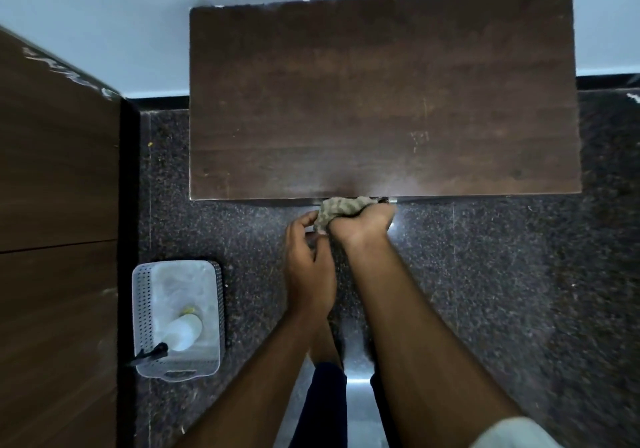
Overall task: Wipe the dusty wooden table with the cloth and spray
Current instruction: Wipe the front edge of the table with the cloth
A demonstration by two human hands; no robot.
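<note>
The dark wooden table (381, 94) fills the upper middle of the head view, pushed against a pale wall. A crumpled beige cloth (337, 209) sits at the middle of the table's near edge. My right hand (363, 223) is closed around the cloth just below that edge. My left hand (308, 257) is beside it on the left, fingers curled, its fingertips touching the cloth's lower end. The white spray bottle (181, 331) with a black trigger lies inside a white perforated basket (143, 309) on the floor at lower left.
A brown wooden cabinet or door (55, 239) runs along the left side. The floor (502, 291) is dark speckled stone. My legs in dark trousers (329, 402) stand below the hands.
</note>
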